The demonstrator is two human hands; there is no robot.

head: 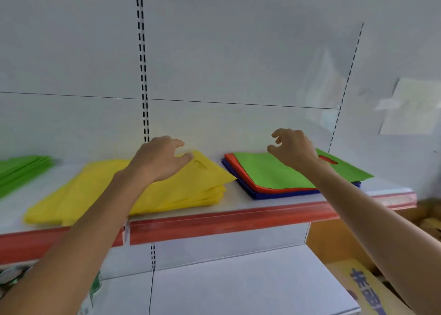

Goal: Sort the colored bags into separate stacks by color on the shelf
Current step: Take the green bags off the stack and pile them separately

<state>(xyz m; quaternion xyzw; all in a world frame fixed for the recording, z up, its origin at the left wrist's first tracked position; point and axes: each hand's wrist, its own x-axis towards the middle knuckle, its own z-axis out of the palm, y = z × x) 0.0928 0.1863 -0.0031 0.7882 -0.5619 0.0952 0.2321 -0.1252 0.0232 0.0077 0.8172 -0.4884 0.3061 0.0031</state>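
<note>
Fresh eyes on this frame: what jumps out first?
The bright yellow bag stack mid-shelf, and right of it, unsorted, a green bag over a red bag over blue bags. The left hand and right hand are raised over these, fingers loosely curled, holding nothing. A green stack lies far left.

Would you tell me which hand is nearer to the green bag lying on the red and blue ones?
Right. The right hand is directly over the green bag, above its far side; the left hand is off to its left, above the yellow stack.
</note>
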